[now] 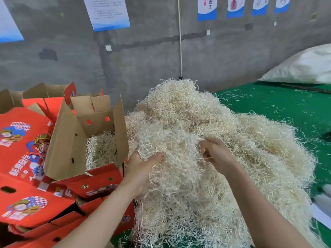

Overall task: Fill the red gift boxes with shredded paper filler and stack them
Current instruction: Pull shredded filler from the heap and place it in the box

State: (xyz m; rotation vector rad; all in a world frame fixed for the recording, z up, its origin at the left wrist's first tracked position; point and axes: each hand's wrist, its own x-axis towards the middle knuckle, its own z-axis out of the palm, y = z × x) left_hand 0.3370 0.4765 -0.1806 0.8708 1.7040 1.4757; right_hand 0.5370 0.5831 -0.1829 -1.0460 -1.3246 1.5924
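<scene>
A person's left hand (143,169) is pushed into the near side of a large heap of shredded paper filler (188,113). Its thumb is curled over a clump, and its fingers are buried beneath that clump and hidden. Just to its right, the right hand (217,155) has its fingers bent inward, pinching pale strands at the same height, so both hands grip the same part of the heap. The filler is cream-coloured, tangled and springy-looking, and rises well above both hands. Directly left of the left hand, nearly touching its wrist, stands an open red gift box (100,179) with its mouth facing up and its brown flaps raised. It already holds some filler, though the level sits low. One tall side flap (121,133) stands between the hands and the box's opening, so a clump would probably have to be lifted over it and carried leftward. The left hand is the nearer of the two. Beyond the open box, more red gift boxes (19,151) lie tilted and overlapping. The heap rests on a green counter (268,108) scattered with loose strands. A white sack (304,67) lies at the far right against a grey wall (143,59).
</scene>
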